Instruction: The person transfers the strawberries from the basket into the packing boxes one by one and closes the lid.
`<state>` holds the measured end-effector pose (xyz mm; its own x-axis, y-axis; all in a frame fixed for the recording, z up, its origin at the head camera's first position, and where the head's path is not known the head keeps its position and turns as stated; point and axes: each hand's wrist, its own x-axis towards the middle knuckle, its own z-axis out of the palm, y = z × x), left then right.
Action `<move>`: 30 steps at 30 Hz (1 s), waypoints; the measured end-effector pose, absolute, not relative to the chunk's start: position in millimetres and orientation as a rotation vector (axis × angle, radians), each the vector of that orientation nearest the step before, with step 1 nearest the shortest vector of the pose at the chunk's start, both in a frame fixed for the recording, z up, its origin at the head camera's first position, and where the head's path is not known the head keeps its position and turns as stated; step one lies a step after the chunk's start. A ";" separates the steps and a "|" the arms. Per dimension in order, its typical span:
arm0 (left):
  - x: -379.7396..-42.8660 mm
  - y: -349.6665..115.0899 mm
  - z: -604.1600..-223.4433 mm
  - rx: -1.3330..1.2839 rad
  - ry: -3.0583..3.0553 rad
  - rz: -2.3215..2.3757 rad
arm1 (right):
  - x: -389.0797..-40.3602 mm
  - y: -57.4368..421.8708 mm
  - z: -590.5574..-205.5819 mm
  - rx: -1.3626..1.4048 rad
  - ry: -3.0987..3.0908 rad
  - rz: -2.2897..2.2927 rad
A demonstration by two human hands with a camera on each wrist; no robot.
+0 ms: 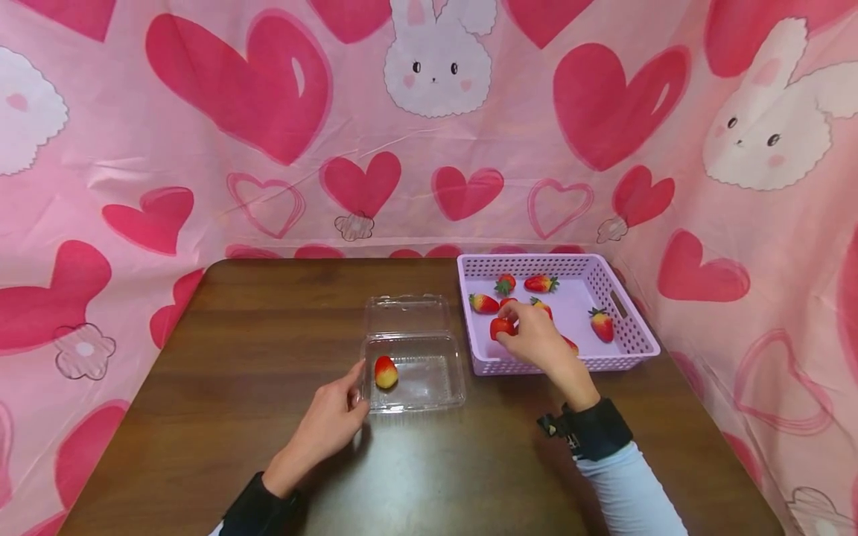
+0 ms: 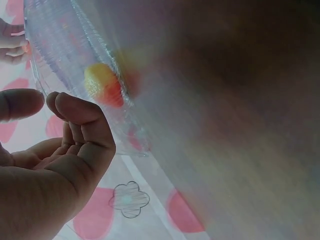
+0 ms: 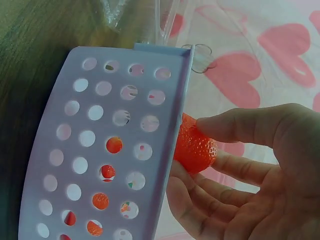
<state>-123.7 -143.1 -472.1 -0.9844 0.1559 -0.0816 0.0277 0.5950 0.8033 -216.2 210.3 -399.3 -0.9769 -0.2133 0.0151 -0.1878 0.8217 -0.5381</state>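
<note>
My right hand (image 1: 536, 335) pinches a red strawberry (image 1: 501, 328) between thumb and fingers over the left part of a lilac perforated basket (image 1: 626, 362). In the right wrist view the strawberry (image 3: 194, 145) shows beside the basket's rim (image 3: 172, 115). Several more strawberries lie in the basket, one (image 1: 601, 325) apart at the right. My left hand (image 1: 328, 417) holds the left edge of a clear plastic clamshell box (image 1: 429, 383), thumb near its front corner. The box stands with its lid (image 1: 407, 314) folded back. A single red and yellow strawberry (image 1: 385, 372) lies inside, at the left.
Box and basket stand side by side on a dark wooden table (image 1: 281, 327), the basket at the back right. A pink cloth (image 1: 415, 134) printed with hearts and rabbits hangs behind the table and along both sides.
</note>
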 end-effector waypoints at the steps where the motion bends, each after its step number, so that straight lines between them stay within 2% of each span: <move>1: -123.9 -143.0 -472.1 0.153 2.677 1.342 | -215.9 209.9 -399.5 -0.331 2.956 -0.869; 30: -124.2 -144.1 -475.2 0.191 2.708 1.348 | -212.8 192.5 -400.8 -0.397 2.952 -0.948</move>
<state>-124.2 -144.1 -475.2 -0.9859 0.1618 -0.0430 0.0632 0.5977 0.7992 -212.8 192.5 -400.8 -0.9677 -0.2446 0.0616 -0.2347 0.7839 -0.5748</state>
